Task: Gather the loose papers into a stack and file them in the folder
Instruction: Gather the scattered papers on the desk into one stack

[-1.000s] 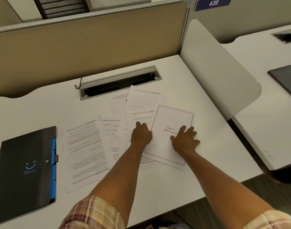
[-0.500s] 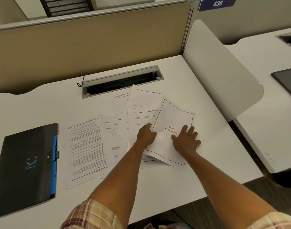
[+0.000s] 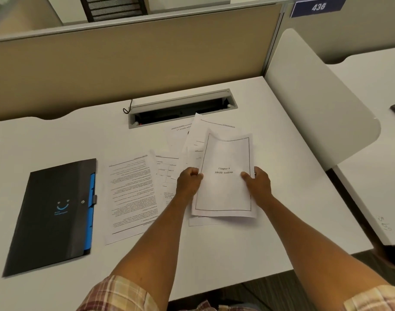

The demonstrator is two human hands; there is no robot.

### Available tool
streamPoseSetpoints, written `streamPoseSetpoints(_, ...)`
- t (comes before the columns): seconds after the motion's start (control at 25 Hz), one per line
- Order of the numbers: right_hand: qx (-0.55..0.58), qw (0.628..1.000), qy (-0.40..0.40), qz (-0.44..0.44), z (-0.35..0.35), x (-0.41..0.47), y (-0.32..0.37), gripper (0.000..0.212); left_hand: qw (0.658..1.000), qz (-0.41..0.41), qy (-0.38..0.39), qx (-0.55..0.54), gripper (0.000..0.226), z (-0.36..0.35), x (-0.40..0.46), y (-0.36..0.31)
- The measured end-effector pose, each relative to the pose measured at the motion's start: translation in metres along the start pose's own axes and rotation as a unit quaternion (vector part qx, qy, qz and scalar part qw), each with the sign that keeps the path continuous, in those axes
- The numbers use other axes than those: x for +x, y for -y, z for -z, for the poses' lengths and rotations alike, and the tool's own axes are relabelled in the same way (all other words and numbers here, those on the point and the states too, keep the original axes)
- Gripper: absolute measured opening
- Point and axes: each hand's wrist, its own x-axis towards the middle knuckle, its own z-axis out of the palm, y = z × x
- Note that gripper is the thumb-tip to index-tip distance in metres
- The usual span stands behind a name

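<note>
my left hand and right hand pinch the white bordered title sheet by its side edges, over loose printed papers on the white tabletop; black folder lies far left

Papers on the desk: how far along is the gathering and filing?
Early. Nothing is filed: the black folder lies closed on the left. In hand: the left hand and right hand grip the "Chapter 4" sheet by its edges. Left: collecting the other loose sheets spread out, then filing.

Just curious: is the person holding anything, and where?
Yes, the bordered title page: left hand pinches its left edge, right hand its right edge.
</note>
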Motion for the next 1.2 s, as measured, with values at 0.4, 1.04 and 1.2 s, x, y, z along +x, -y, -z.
streamPoseSetpoints(0.4, -0.169, 0.984, 0.049, 0.003, -0.024, 0.002, 0.001, 0.028, 0.983, 0.095, -0.099, 0.118, 0.054, -0.008, 0.004, -0.010)
streamPoseSetpoints(1.04, -0.081, 0.997, -0.007, -0.004, -0.027, 0.008, 0.006, 0.067, 0.994, 0.019, 0.032, -0.098, 0.038, 0.010, 0.005, -0.006)
streamPoseSetpoints(1.2, 0.029, 1.000, -0.006, 0.010, -0.024, 0.012, 0.018, 0.072, 0.980, 0.032, 0.082, -0.177, 0.042, 0.023, 0.013, -0.010)
